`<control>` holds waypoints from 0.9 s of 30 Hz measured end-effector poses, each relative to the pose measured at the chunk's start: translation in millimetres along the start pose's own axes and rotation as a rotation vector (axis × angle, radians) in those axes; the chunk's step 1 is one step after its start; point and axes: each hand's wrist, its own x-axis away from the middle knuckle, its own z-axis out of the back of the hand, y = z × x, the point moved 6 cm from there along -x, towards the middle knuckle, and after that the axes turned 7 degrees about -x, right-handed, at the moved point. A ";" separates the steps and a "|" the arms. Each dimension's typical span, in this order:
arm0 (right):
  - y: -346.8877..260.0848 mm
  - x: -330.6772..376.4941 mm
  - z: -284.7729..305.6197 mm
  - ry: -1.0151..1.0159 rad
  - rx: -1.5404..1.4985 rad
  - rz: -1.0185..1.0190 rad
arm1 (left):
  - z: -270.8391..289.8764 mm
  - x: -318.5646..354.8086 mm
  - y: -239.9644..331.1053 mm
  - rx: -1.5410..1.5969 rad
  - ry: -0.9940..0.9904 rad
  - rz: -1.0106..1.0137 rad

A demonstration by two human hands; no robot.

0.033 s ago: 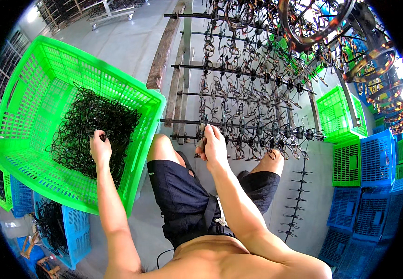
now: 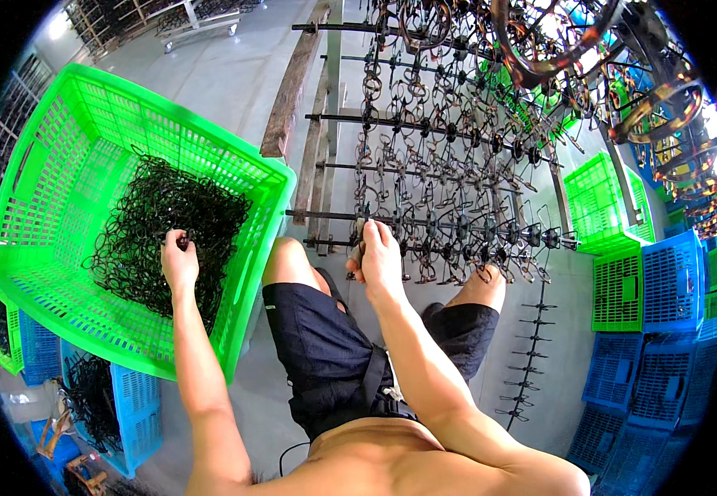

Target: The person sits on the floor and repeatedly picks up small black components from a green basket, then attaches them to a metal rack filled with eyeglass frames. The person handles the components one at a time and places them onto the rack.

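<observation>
Many thin, dark, loop-shaped pieces [image 2: 164, 198] lie tangled in one pile at the bottom of a green basket [image 2: 282, 186], to the person's left. The pile has no single long axis; the loops point every way. The left hand [image 2: 181, 263] is the nearer one: it sits right over the pile, fingers curled in and narrow, with something dark between thumb and finger, though I cannot tell whether that is a gripped piece or the pile showing through.

The right hand [image 2: 377, 252] is well apart from the pile, to its right and past the basket's rim. Its fingers are bent and close together, and I cannot tell what, if anything, they hold. It overlaps the left part of the nearest black rod [image 2: 325, 216]; contact is not clear. That rod's long axis runs left to right, across the person's front, so pile and rod lie side by side, one hand at each.

Beyond, more rods carry rows of looped frames [image 2: 437, 178], beside a wooden post [image 2: 290, 103]. Blue crates [image 2: 664, 364] stand stacked far right.
</observation>
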 end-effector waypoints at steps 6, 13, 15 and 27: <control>8.1 -15.7 -4.8 0.050 -0.071 0.283 | -5.1 30.0 3.2 0.727 -0.089 0.234; 15.5 -20.9 -3.2 0.045 -0.198 0.262 | -25.1 67.1 0.4 1.252 -0.209 0.385; 16.6 -26.1 -1.4 0.031 -0.197 0.266 | -15.6 72.2 11.9 1.301 -0.178 0.421; -20.2 70.4 -104.3 -0.557 0.900 1.107 | 12.5 89.0 56.5 0.961 -0.196 0.130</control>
